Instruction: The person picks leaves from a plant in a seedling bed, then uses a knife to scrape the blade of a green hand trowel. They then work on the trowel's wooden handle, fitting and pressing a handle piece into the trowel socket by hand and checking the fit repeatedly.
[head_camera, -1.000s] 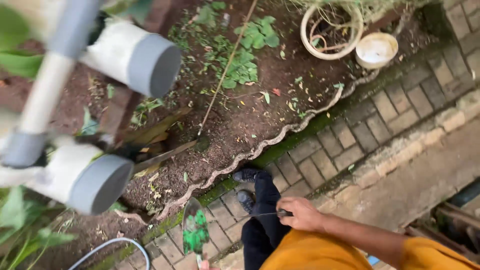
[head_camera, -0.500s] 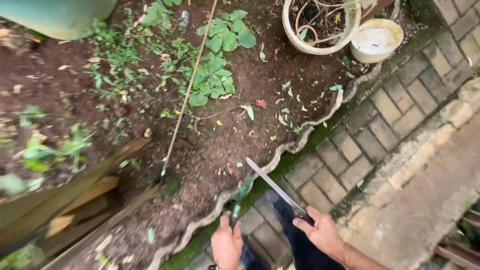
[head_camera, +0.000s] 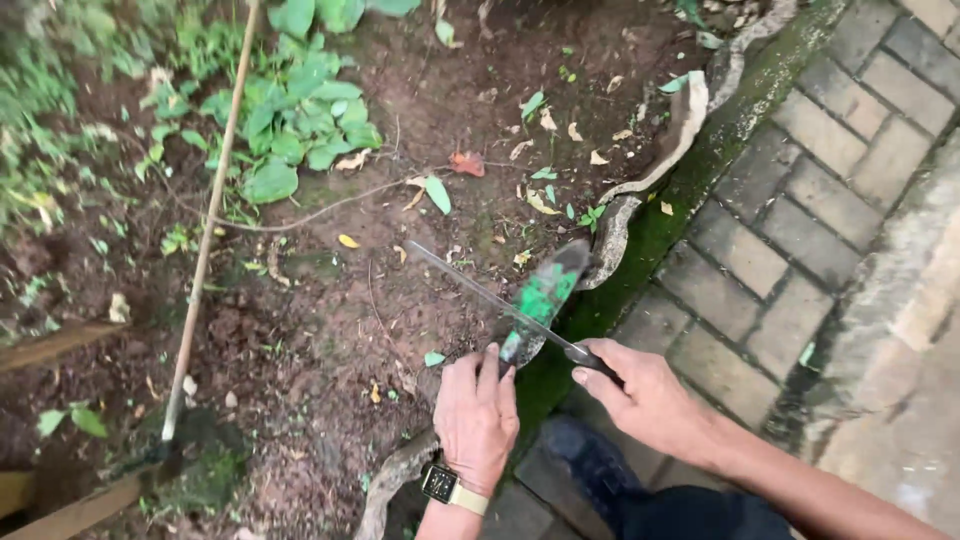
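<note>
Hands come first, at the bottom of the view. The left hand (head_camera: 476, 418), with a wristwatch (head_camera: 441, 485) on the wrist, is closed around the lower end of a green trowel (head_camera: 541, 300); the fingers wrap the handle fully, so the handle is hidden and only the blade shows. This blade goes up and to the right from the fist, and it is stained green with dark soil on it. The right hand (head_camera: 645, 398) is also closed, around the dark handle of a long thin knife (head_camera: 480, 295). The knife blade goes from this fist up and to the left, and it lies across the trowel blade just above the left hand; the two seem to touch where they cross.

Under the hands there is a dark shoe (head_camera: 590, 460) on the brick paving (head_camera: 790, 240). A mossy scalloped edging (head_camera: 655, 165) separates the paving from the soil bed (head_camera: 340, 330).

Farther away, on the soil, lie fallen leaves, among them a reddish leaf (head_camera: 466, 163). A thin bamboo stick (head_camera: 212, 215) stands tilted at the left, and a low green plant (head_camera: 290, 125) grows beside it near the top.
</note>
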